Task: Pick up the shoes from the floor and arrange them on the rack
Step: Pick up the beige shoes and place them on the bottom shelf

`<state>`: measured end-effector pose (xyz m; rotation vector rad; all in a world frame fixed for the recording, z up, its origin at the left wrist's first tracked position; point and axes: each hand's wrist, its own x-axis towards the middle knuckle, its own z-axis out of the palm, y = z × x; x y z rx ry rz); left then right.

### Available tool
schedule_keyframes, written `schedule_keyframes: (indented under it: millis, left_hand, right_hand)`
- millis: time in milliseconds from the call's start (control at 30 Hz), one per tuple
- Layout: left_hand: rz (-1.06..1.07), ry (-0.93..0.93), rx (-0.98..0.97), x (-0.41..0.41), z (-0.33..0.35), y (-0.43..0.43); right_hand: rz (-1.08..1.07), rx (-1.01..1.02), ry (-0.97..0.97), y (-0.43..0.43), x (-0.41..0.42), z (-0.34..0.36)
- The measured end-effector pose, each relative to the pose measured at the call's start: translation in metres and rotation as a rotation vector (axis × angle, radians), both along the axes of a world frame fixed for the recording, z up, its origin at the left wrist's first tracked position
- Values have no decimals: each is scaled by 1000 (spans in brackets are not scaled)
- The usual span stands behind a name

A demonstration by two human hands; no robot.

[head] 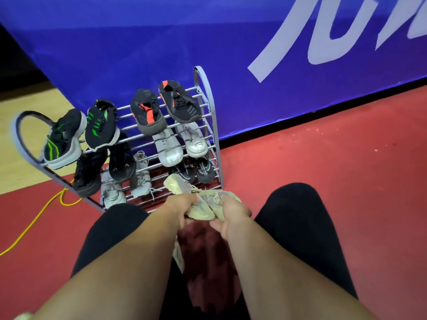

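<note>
The rack [209, 116] just beyond the hands already holds many shoes; left hand [182, 207] and right hand [233, 214] both clutch the beige shoes [201, 213] between them, not yet shelved; probably among the last.

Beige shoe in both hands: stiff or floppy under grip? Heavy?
Probably floppy: the beige shoe looks bunched between the left hand and right hand, so its upper likely collapses under grip. It seems light, since fingers alone hold it. Being soft, it may sag between the rack bars.
</note>
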<state>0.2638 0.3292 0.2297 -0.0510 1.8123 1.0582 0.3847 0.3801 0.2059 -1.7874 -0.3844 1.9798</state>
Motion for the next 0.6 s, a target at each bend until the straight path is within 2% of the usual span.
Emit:
schedule_keyframes:
  millis: [133, 233, 333, 500, 600]
  left_hand:
    - [44, -60, -45, -14, -11, -14]
    - [103, -109, -89, -38, -46, -28]
    - [69, -185, -140, -60, -78, -34]
    - [194, -287, -126, -100, -132, -22]
    - [194, -317, -128, -121, -155, -5]
  right_hand:
    - [95, -43, 36, 4, -5, -19]
    - [136, -95, 11, 10, -13, -44]
    - [152, -134, -7, 23, -19, -75]
    - [137, -165, -92, 46, -39, -132]
    - [150, -135, -125, 56, -53, -169]
